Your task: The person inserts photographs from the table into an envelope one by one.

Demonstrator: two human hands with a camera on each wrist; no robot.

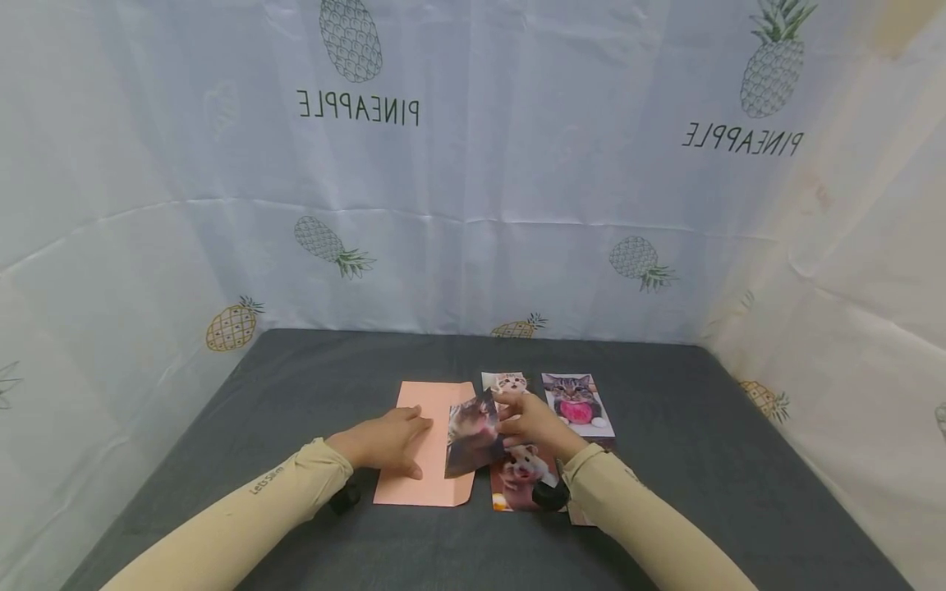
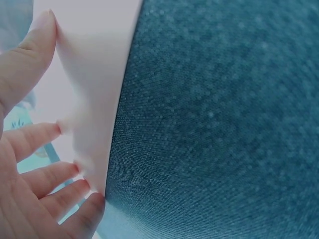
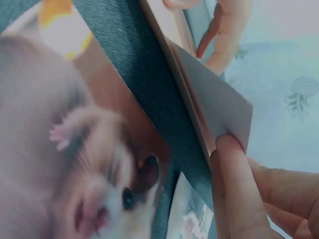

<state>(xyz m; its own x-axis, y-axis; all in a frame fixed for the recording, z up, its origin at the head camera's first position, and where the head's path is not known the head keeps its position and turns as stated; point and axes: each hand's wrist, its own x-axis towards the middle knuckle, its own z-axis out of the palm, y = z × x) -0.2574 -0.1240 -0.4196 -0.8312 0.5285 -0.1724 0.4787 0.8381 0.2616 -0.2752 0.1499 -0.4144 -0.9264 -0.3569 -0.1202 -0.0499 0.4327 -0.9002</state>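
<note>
A pink envelope [image 1: 424,488] lies flat on the dark table, its flap side towards the right. My left hand [image 1: 388,439] rests on its left part with fingers and thumb spread; in the left wrist view the fingertips touch the envelope [image 2: 94,74] near its edge. My right hand [image 1: 535,423] pinches the right edge of an animal photo [image 1: 473,435], which is tilted over the envelope's right side. From the right wrist view, the pale back of this photo [image 3: 219,104] shows between thumb and fingers. Whether its far edge is inside the envelope, I cannot tell.
Beneath and beside my right hand lie a hamster photo [image 1: 521,476], a kitten photo [image 1: 510,382] and a photo of a cat with a pink round thing [image 1: 578,402]. My right forearm partly covers another card [image 1: 580,517]. A pineapple-print curtain [image 1: 473,180] surrounds the table [image 1: 702,460].
</note>
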